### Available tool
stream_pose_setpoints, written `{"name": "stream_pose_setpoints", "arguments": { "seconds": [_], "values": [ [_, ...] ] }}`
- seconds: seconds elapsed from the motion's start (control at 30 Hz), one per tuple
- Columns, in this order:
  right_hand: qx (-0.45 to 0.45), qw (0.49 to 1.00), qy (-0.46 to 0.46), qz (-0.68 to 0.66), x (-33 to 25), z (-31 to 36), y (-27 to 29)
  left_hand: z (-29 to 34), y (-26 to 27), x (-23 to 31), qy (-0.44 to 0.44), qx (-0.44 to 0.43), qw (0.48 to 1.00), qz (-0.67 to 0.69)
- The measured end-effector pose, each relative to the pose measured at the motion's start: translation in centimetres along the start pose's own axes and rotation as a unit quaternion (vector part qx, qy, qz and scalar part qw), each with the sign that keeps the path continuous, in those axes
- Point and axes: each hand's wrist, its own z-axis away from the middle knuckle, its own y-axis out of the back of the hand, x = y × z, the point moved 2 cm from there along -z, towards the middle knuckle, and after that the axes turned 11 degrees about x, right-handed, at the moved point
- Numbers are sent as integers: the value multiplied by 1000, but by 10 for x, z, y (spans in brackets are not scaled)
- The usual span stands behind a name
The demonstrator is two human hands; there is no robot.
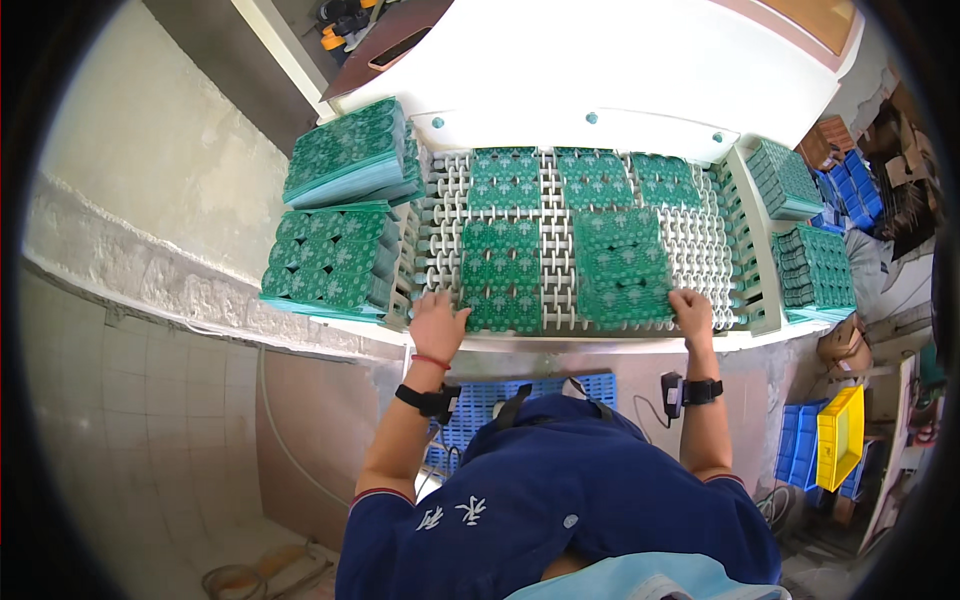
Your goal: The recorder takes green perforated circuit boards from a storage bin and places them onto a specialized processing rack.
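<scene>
Green printed circuit board panels lie in two rows on a white roller conveyor [705,245]. My right hand [692,317] is closed at the near right corner of one green circuit board panel [622,262], which looks slightly blurred and tilted on the rollers. My left hand [437,322] rests at the conveyor's near edge, fingers apart and holding nothing. Its thumb is beside the near left corner of another green circuit board panel [500,275]. Farther back, three more panels sit in a row, one of them a green panel [595,178] in the middle.
Stacked green panels [330,258] stand left of the conveyor, with another stack [345,150] behind. Two more stacks [815,268] [783,180] are at the right. A white machine cover [590,70] rises behind the rollers. Blue and yellow crates [840,437] stand at lower right.
</scene>
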Motion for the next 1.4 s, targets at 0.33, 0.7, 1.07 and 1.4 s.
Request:
{"name": "stream_pose_setpoints", "arguments": {
  "seconds": [0.33,0.7,1.07,1.4],
  "values": [
    [140,988,-59,4,51,-59,98,13,-20,13,-234,6,971,-39],
    [79,935,-114,-326,27,-40,90,16,6,26,-214,34,976,6],
    [-178,925,-14,-335,-185,36,-79,71,77,-8,-166,232,943,171],
    [-357,902,190,-153,-358,78,-249,97,125,-44,-23,334,905,265]
  ]
}}
